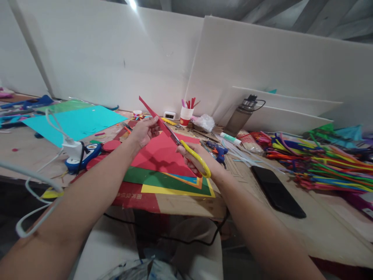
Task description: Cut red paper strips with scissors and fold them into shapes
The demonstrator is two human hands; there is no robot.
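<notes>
My left hand [146, 131] pinches a strip of red paper [149, 107] and holds it up at a slant above the table. My right hand [194, 157] grips yellow-handled scissors [197, 156], whose blades point up and left and meet the lower part of the strip. How far the blades are parted I cannot tell. Under both hands lies a stack of coloured sheets, with a red sheet [157, 157] on top and green [136, 177] and yellow [175, 190] edges showing below it.
A blue power strip [84, 157] with a white charger [72, 149] sits left, near a turquoise sheet [84, 123]. Behind stand a paper cup of pens [186, 116] and a bottle [239, 116]. To the right are a glue gun [220, 152], a black phone [276, 190] and pipe cleaners [329, 159].
</notes>
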